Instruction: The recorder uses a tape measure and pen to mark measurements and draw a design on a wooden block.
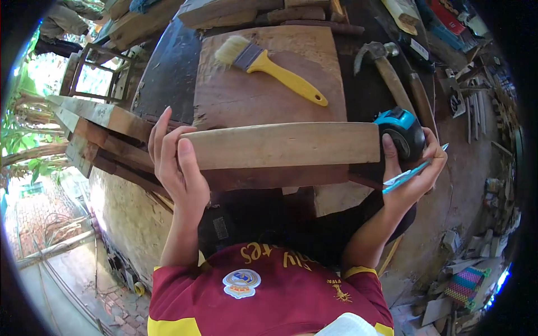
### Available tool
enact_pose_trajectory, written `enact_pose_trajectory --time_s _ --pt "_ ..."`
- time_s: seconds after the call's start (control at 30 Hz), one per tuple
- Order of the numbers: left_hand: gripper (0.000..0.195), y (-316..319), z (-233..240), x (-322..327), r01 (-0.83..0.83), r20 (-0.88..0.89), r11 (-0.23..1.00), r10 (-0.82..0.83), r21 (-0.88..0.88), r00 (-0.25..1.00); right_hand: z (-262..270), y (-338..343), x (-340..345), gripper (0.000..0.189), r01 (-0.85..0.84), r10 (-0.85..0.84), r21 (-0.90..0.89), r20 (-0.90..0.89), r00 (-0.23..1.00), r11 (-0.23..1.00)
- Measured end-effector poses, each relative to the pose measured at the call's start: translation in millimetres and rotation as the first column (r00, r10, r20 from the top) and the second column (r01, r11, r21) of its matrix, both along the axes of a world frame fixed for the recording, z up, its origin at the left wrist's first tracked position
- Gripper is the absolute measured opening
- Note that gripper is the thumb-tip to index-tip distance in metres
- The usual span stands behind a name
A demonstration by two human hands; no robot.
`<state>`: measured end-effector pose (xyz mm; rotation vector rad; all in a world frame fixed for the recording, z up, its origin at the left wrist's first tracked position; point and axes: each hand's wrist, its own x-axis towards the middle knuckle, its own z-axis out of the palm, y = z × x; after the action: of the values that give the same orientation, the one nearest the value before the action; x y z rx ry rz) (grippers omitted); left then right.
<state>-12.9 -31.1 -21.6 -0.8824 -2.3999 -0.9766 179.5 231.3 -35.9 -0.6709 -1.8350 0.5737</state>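
Observation:
A planed wooden block lies crosswise before me. Its left end is held between the thumb and fingers of my left hand. At its right end, my right hand grips a blue and black tape measure, whose case meets the block's end. A light-blue pen or pencil also sits between the fingers of that hand. Whether any tape is drawn out cannot be seen. Beyond the block, a paintbrush with a yellow handle rests on a wide wooden board.
A claw hammer and a wood-handled tool lie at the right. Stacked timber juts out at the left. More wood pieces line the far side. Offcuts litter the floor at lower right.

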Motion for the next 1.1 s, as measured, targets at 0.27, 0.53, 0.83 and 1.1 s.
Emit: enact_pose_trajectory --time_s 0.27,0.53,0.83,1.1 --pt "0.027 -0.8 -1.5 -5.0 0.080 0.050 0.990 -0.087 0.116 0.995 26.0 -6.7 9.5 0.052 -0.329 0.304 -0.015 -0.344 0.888 0.944" --pt "0.023 -1.0 -4.1 -7.2 0.113 0.105 0.974 -0.136 0.194 0.985 91.4 -80.6 -35.8 0.023 -0.496 0.525 -0.567 -0.128 0.842 0.657" --pt "0.021 -4.1 -4.5 -9.3 0.132 0.145 0.967 -0.166 0.218 0.975 76.0 -72.2 -70.8 0.021 -0.521 0.662 -0.553 0.075 0.746 0.650" --pt "0.019 -4.6 -3.1 -9.8 0.147 0.188 0.960 -0.193 0.237 0.963 67.7 -82.4 -84.5 0.037 -0.385 0.424 -0.320 0.060 0.904 0.866"
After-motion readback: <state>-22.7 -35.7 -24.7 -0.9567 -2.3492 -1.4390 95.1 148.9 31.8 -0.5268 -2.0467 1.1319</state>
